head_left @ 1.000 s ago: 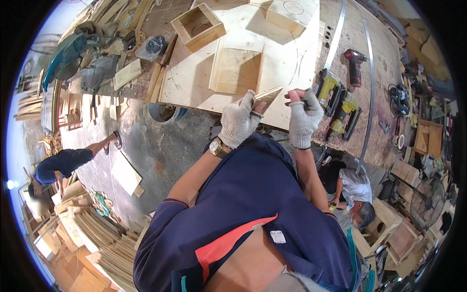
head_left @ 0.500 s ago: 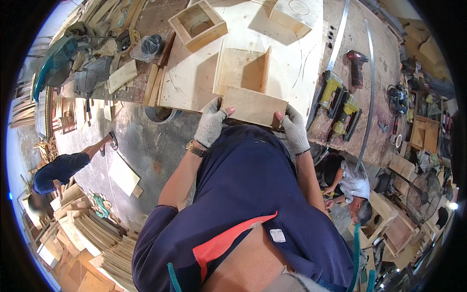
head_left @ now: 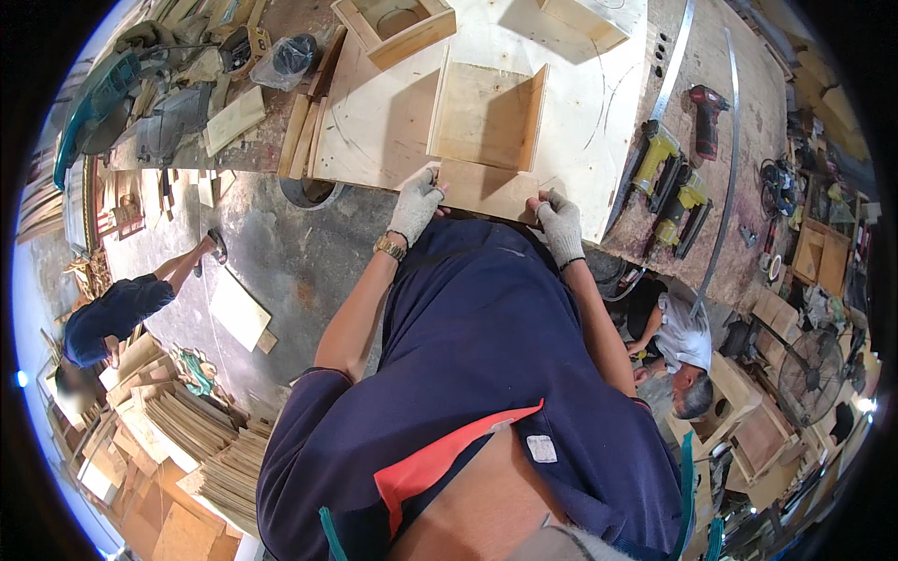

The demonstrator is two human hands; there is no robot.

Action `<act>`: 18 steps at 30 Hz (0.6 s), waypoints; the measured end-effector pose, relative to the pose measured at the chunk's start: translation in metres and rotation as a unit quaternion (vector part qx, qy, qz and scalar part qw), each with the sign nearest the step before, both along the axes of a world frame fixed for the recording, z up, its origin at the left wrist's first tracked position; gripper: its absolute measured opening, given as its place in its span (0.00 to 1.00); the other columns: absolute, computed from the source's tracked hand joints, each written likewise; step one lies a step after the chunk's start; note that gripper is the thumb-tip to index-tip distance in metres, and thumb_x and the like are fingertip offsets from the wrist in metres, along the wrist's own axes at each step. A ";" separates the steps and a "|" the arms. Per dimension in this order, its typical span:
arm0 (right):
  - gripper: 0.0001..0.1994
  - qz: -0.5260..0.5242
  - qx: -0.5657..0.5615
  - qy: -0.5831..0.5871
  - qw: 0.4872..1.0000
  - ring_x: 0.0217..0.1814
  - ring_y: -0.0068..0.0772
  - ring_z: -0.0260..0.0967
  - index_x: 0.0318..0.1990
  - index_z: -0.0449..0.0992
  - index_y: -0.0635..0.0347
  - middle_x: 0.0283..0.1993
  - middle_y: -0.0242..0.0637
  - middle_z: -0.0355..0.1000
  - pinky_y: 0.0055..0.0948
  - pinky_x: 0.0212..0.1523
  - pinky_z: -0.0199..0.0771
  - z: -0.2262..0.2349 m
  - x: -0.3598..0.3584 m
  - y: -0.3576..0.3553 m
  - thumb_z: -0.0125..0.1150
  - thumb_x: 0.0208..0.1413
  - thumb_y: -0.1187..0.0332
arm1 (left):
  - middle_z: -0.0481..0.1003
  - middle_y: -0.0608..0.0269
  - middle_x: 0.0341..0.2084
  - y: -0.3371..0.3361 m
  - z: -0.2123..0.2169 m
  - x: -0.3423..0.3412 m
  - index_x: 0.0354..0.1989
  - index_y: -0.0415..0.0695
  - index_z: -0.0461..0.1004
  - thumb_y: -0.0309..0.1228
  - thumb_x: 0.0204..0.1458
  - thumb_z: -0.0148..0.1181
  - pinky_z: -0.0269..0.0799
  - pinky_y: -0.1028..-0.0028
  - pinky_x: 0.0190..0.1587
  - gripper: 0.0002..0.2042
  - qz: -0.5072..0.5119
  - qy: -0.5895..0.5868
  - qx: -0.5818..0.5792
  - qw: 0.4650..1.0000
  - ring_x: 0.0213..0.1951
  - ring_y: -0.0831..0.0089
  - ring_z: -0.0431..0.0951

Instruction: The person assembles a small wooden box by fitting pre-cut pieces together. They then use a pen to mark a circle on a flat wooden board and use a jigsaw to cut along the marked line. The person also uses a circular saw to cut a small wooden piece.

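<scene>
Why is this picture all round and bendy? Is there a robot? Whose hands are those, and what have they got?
No robot here, just a person! A wide camera on their head looks down, and its lens bends straight edges. You see the person's own left hand and right hand, in pale gloves. Together they hold a small flat board by its two ends. Just beyond it, a wooden box sits on a big pale sheet of wood. That sheet lies on a workbench. Over to the right lie a red-and-black drill and two yellow-and-black nail guns.
</scene>
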State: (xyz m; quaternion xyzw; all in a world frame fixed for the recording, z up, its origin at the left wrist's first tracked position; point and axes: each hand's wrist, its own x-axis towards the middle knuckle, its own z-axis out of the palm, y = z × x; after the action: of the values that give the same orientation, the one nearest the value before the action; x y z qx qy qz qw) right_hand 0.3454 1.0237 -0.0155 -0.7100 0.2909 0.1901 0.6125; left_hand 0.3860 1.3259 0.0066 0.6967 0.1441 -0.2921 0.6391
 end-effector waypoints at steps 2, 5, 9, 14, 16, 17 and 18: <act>0.19 -0.008 -0.016 -0.018 1.000 0.27 0.17 0.68 0.54 0.85 0.66 0.32 0.29 0.78 0.24 0.28 0.68 -0.003 0.002 0.001 0.72 0.62 0.61 | 0.82 0.65 0.39 -0.001 0.002 0.002 0.68 0.43 0.71 0.31 0.71 0.57 0.76 0.82 0.27 0.18 0.007 -0.010 -0.012 1.000 0.26 0.81 0.81; 0.20 -0.002 -0.050 -0.024 0.998 0.30 0.19 0.70 0.54 0.85 0.67 0.33 0.29 0.79 0.25 0.31 0.70 -0.005 0.004 0.000 0.72 0.62 0.61 | 0.82 0.64 0.40 -0.003 0.004 0.001 0.69 0.41 0.70 0.30 0.71 0.59 0.77 0.81 0.27 0.20 0.046 0.016 -0.005 0.999 0.26 0.81 0.81; 0.20 -0.003 -0.050 -0.016 0.999 0.33 0.20 0.72 0.53 0.85 0.68 0.36 0.30 0.81 0.25 0.35 0.72 -0.005 0.005 0.001 0.73 0.62 0.60 | 0.83 0.62 0.40 0.000 -0.007 0.000 0.69 0.39 0.70 0.31 0.69 0.61 0.78 0.81 0.26 0.23 0.042 -0.010 0.006 0.999 0.25 0.80 0.82; 0.19 -0.012 0.000 -0.006 1.000 0.37 0.20 0.74 0.52 0.85 0.68 0.39 0.32 0.83 0.24 0.38 0.73 -0.011 0.006 0.004 0.73 0.62 0.61 | 0.83 0.59 0.41 0.004 -0.024 0.001 0.69 0.38 0.70 0.33 0.68 0.63 0.78 0.79 0.26 0.24 0.027 -0.025 0.114 0.993 0.27 0.77 0.83; 0.19 -0.011 0.008 0.011 1.000 0.38 0.21 0.75 0.52 0.84 0.68 0.40 0.33 0.83 0.23 0.39 0.73 -0.013 0.007 0.004 0.73 0.62 0.61 | 0.83 0.55 0.40 0.003 -0.021 0.002 0.65 0.38 0.72 0.35 0.65 0.66 0.80 0.72 0.28 0.23 0.020 -0.049 0.163 0.985 0.28 0.69 0.84; 0.19 -0.003 0.014 0.000 1.000 0.38 0.21 0.75 0.52 0.84 0.68 0.40 0.33 0.83 0.23 0.40 0.74 -0.015 0.007 0.004 0.73 0.62 0.62 | 0.84 0.53 0.40 0.002 -0.016 0.003 0.63 0.37 0.74 0.36 0.64 0.67 0.81 0.68 0.30 0.23 0.015 -0.042 0.187 0.981 0.29 0.65 0.85; 0.18 -0.001 0.010 0.001 1.000 0.38 0.21 0.75 0.52 0.84 0.69 0.40 0.33 0.83 0.23 0.40 0.74 -0.016 0.007 0.004 0.73 0.62 0.62 | 0.83 0.52 0.40 0.000 -0.010 0.003 0.61 0.38 0.75 0.38 0.61 0.70 0.81 0.65 0.34 0.24 -0.024 -0.092 0.267 0.959 0.32 0.61 0.85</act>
State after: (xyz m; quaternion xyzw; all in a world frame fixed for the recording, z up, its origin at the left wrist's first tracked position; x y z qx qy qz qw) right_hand 0.3525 1.0274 -0.0311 -0.7032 0.2901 0.1930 0.6198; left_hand 0.3893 1.3258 -0.0035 0.8690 0.1413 -0.1930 0.4331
